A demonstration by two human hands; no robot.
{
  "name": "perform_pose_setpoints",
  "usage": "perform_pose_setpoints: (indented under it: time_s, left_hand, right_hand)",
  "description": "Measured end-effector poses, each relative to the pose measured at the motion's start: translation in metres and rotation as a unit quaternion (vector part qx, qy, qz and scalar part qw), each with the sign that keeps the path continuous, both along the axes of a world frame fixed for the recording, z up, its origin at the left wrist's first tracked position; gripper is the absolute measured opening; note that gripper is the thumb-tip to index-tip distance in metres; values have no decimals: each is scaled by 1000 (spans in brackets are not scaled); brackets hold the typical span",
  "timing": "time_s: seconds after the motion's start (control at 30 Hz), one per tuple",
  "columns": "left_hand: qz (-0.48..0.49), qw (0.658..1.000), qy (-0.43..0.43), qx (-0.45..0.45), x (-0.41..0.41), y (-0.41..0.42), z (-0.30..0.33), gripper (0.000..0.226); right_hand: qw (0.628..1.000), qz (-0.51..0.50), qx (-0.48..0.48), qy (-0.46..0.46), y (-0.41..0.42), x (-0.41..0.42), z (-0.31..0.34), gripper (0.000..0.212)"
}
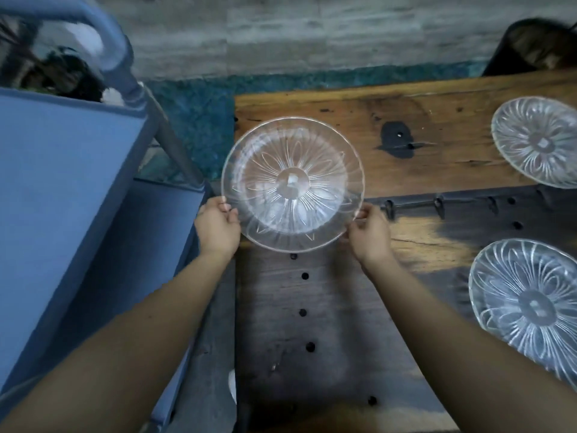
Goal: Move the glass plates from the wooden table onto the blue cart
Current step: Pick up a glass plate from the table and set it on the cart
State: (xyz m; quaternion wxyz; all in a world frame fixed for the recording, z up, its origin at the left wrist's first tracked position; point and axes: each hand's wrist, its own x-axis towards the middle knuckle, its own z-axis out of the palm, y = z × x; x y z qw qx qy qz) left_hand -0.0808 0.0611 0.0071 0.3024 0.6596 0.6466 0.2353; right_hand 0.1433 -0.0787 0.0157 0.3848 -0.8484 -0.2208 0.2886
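A clear glass plate [293,184] with a flower pattern is held flat above the left end of the wooden table [437,126], its left rim past the table's edge. My left hand [217,228] grips its near-left rim and my right hand [368,232] grips its near-right rim. Two more glass plates lie on the table: one at the far right [540,142] and one at the near right [527,307], both cut off by the frame's edge. The blue cart [62,189] stands to the left, its top shelf bare.
The cart's grey handle bar [106,39] rises at its far end, and a lower blue shelf [156,220] shows between cart top and table. A dark bin [530,48] stands behind the table's far right. Teal rug [199,101] lies between cart and table.
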Motion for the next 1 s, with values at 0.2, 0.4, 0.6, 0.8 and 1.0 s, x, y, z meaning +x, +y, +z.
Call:
perform_pose_setpoints:
  time_s: [0.2, 0.4, 0.6, 0.8, 1.0]
  left_hand:
    - [56, 996, -15, 68, -86, 16, 52, 26]
    - [132, 987, 0, 96, -211, 25, 88, 25]
    - [214, 970, 23, 110, -326, 9, 103, 22]
    - [291, 952, 29, 90, -417, -9, 98, 20]
    - [353, 934, 23, 60, -477, -20, 86, 21]
  right_hand:
    - [996, 56, 70, -27, 42, -71, 50, 34]
    - [979, 158, 125, -27, 90, -173, 84, 29]
    - [959, 238, 152, 20, 128, -280, 92, 25]
    - [940, 300, 153, 55, 156, -369, 85, 19]
    - [929, 342, 127, 69, 183, -438, 73, 25]
